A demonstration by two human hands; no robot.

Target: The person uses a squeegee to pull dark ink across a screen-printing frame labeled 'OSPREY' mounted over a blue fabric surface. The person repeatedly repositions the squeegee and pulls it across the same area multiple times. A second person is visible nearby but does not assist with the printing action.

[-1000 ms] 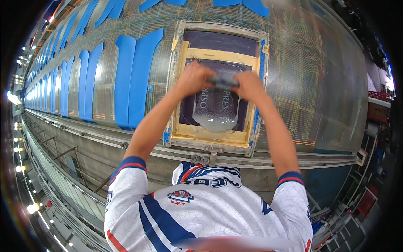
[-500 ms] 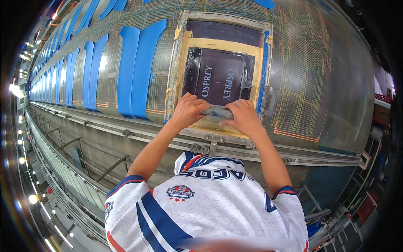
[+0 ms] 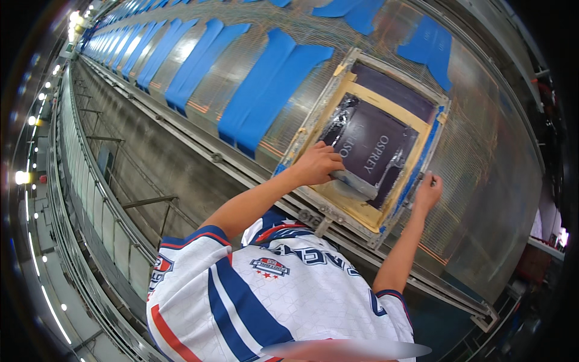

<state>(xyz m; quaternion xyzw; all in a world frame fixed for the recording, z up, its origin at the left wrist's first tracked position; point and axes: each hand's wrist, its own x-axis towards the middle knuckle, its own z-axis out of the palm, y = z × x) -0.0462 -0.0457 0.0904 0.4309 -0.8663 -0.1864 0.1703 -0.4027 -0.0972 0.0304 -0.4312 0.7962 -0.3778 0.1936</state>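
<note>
A screen-printing frame [image 3: 338, 81] with tan tape and a dark ink-covered mesh [image 3: 377, 148] lies on a long printing table. My left hand [image 3: 316, 164] grips a squeegee [image 3: 356, 184] resting on the near part of the mesh. My right hand [image 3: 427, 194] has come off the squeegee and holds the frame's right edge, along the blue tape. White lettering shows through the dark ink.
Blue fabric pieces [image 3: 265, 90] lie in a long row on the table, stretching away to the left. A metal rail [image 3: 199, 151] runs along the table's near edge. My white, blue and red jersey [image 3: 271, 301] fills the lower middle.
Both hands pulled the squeegee down the mesh toward me. My right hand then let go of it and moved to the frame's right edge. The view has tilted.
</note>
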